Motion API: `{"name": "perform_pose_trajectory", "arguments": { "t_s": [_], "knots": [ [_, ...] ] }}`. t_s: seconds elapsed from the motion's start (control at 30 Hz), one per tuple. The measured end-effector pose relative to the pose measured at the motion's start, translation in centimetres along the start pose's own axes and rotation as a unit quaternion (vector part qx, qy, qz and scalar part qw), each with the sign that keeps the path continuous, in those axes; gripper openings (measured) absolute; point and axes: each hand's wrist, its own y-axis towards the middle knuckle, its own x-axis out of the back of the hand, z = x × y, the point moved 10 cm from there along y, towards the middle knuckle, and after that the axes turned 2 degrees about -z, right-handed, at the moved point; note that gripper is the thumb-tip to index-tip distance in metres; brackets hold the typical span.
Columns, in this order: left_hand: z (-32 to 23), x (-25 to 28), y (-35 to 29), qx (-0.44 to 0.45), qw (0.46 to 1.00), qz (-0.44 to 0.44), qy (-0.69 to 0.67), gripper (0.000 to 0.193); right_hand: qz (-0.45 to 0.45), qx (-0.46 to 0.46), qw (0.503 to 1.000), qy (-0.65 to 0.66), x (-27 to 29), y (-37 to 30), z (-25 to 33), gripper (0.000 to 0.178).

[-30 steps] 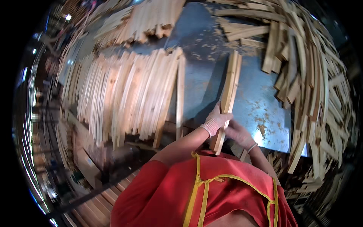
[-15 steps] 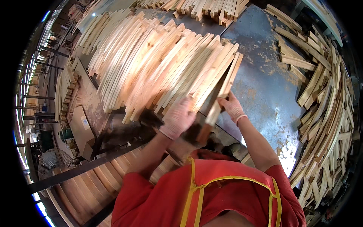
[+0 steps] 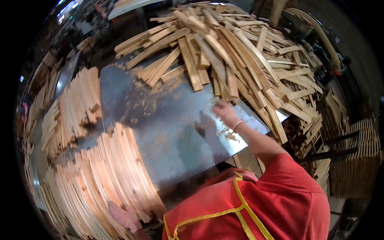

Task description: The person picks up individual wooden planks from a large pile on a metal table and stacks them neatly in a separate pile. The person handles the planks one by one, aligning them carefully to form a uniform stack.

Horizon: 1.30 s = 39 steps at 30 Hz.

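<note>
While outstretched, right hand (image 3: 225,113) near slat pile (image 3: 240,52)

A grey metal table (image 3: 172,132) fills the middle, dusted with sawdust (image 3: 230,136). Beyond its right edge stand stacked wood racks (image 3: 356,160) in dim light — a pale curved hose (image 3: 316,28) arcs overhead, far right.

Loose slats (image 3: 224,52) heaped behind on metal table (image 3: 168,124); stacked slats (image 3: 108,176) front left, left hand (image 3: 125,216) against them; right hand (image 3: 225,114) at heap's near edge.
</note>
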Motion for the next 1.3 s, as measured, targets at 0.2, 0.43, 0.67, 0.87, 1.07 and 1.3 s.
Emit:
{"name": "perform_pose_trajectory", "arguments": {
  "t_s": [0.2, 0.43, 0.67, 0.87, 1.07, 1.3],
  "knots": [
    [-24.6, 4.9, 1.1, -0.142, 0.966, 0.128, -0.172, 0.081, -0.250, 0.023, 0.860, -0.443, 21.3, 9.0, 7.3, 0.089],
    [-41.3, 6.9, -2.3, -0.301, 0.888, 0.252, -0.241, 0.078, -0.248, -0.121, 0.899, -0.339, 29.7, 16.1, 2.0, 0.097],
    [-47.8, 6.4, -5.9, -0.269, 0.864, 0.364, -0.220, 0.071, -0.098, -0.033, 0.847, -0.521, 21.8, 15.9, 7.1, 0.106],
    [-53.4, 10.7, -5.0, -0.363, 0.851, 0.278, -0.258, 0.064, -0.029, -0.033, 0.881, -0.471, 23.0, 20.7, 7.7, 0.114],
    [-51.3, 10.1, -4.4, -0.280, 0.850, 0.366, -0.256, 0.079, -0.018, -0.048, 0.997, 0.057, 25.8, 17.0, 3.1, 0.102],
    [-53.8, 11.1, -1.1, -0.212, 0.763, 0.261, -0.552, 0.083, -0.025, -0.039, 0.991, 0.126, 7.3, -4.6, 3.4, 0.109]
  ]
}}
